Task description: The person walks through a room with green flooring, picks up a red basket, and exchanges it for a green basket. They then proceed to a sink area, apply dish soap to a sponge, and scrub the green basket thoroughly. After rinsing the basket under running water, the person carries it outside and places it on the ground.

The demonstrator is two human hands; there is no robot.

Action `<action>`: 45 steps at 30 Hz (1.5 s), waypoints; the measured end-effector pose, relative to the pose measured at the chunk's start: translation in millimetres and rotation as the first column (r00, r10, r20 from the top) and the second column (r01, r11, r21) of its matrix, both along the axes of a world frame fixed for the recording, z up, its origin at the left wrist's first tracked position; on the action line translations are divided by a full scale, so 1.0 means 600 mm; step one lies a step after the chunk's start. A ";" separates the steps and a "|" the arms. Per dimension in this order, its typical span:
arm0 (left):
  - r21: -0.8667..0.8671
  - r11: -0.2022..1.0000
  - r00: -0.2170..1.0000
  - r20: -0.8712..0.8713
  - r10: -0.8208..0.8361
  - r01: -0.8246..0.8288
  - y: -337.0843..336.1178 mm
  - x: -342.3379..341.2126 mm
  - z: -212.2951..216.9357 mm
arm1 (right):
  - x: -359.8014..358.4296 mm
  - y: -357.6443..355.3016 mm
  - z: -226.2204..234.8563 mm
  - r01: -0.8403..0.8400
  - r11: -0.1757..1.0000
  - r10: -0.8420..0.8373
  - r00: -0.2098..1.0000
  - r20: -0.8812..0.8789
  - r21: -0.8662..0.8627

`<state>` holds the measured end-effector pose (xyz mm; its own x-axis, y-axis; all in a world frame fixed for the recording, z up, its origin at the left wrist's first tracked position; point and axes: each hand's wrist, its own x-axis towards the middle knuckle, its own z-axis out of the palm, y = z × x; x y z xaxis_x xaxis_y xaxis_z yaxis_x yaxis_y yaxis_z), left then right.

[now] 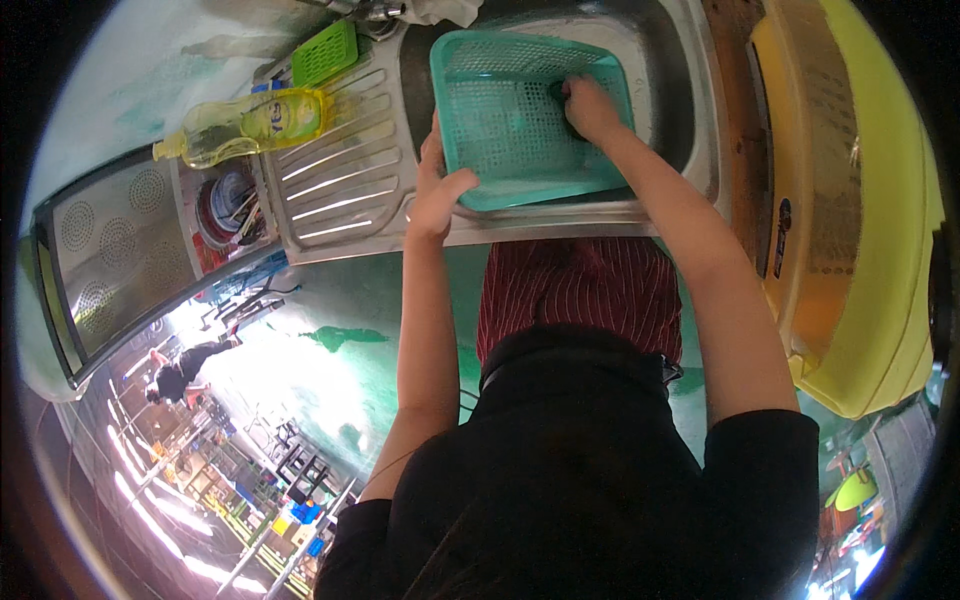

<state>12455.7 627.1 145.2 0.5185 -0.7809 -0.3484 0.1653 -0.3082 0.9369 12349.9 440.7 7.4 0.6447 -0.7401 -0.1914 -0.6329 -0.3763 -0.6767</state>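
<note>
A teal plastic basket [535, 197] with mesh walls and floor is tilted over the steel sink [662, 110]. My left hand [438, 195] grips its left side, thumb over the near left corner and fingers behind the wall. Inside the basket, my right hand [594, 108] is closed on a small dark green pad [558, 91] and presses it to the mesh near the far right. Most of the pad is hidden under my fingers.
Left of the basket is a ribbed drainboard [335, 205] with a yellow liquid bottle [255, 128] lying at its far side. A bright green basket [325, 52] stands behind. A gas stove [115, 240] is farther left; large yellow tubs [835, 180] stand at right.
</note>
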 end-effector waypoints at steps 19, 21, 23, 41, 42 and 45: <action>0.025 0.997 0.994 0.075 0.075 -0.077 0.023 -0.010 -0.031 | 0.025 0.023 0.004 0.046 0.999 -0.046 0.999 -0.003 0.001; 0.046 0.997 0.994 0.094 0.060 -0.065 0.023 -0.003 -0.030 | 0.041 0.050 0.043 0.031 0.997 -0.039 0.993 0.111 0.073; 0.038 0.997 0.997 0.047 0.060 -0.062 0.022 -0.004 -0.021 | 0.072 0.092 0.099 -0.084 0.989 0.041 0.947 0.317 0.124; 0.075 0.989 0.989 -0.067 0.132 -0.127 0.034 -0.011 -0.009 | 0.092 0.124 0.095 -0.261 0.961 0.221 0.923 0.315 0.093; 0.063 0.990 0.989 -0.063 0.130 -0.126 0.035 -0.011 -0.013 | 0.092 0.120 0.089 -0.248 0.961 0.204 0.935 0.290 0.122; 0.027 0.990 0.990 -0.023 0.142 -0.141 0.041 -0.005 -0.015 | 0.088 0.076 0.060 -0.133 0.989 0.109 0.953 0.281 0.068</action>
